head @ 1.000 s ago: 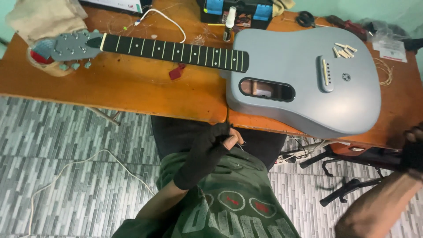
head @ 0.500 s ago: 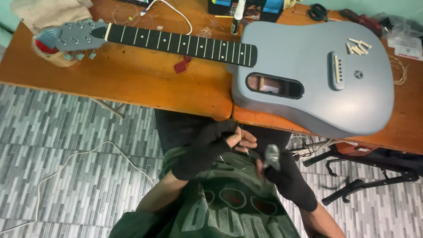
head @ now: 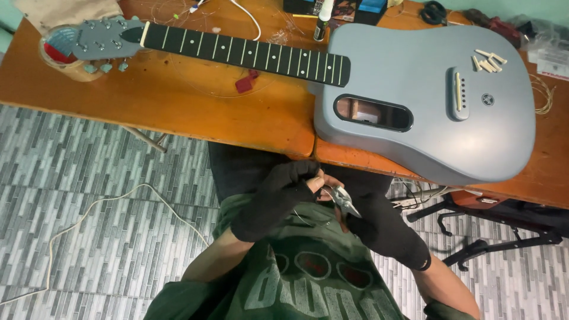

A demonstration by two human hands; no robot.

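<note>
Left hand [head: 274,198], in a black fingerless glove: fingers curled shut, pinching a thin, barely visible wire at the tip of the pliers, held over the lap just below the near edge of the orange-brown wooden worktop [head: 178,101]. Right hand [head: 379,228], same kind of glove: closed around the handles of small silver metal pliers [head: 344,201], whose nose points toward the left fingertips; whether the nose bites the wire cannot be told. Matte grey stringless acoustic guitar [head: 427,89]: flat on its back along the worktop, body at the right end overhanging the near edge, black fretboard running left, headstock resting on a roll of tape [head: 56,50] near the far left corner. Small white bridge pins [head: 487,61]: loose heap on the guitar top beside the bridge. Red pick-like piece [head: 245,83]: on the worktop just under the neck. Coiled wire [head: 542,95]: right edge.
</note>
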